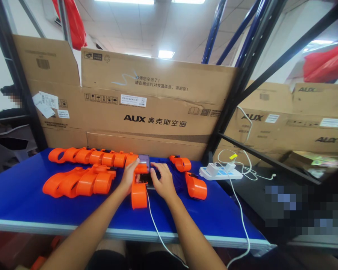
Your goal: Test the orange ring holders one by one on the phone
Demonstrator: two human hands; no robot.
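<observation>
Our left hand [129,177] is closed around the edge of an orange holder [139,197], which sits in front of us, between our hands, near the middle of the blue table [25,202]. Our right hand [163,182] is loose, thumb and fingers apart, just beside the phone [144,160]; we cannot tell whether its fingertips touch anything. The phone's lower part is partly hidden by the orange holder, and a white cable [155,223] runs from near there over the table's front edge. To our left we have a back row of orange rings [96,156] and a shorter front row [86,183]. Past our right hand lie two more orange pieces [197,188], one behind the other. Farther right, a white power strip [236,174] carries plugged-in chargers [212,169]. Behind the table we face a printed cardboard panel [101,120].
</observation>
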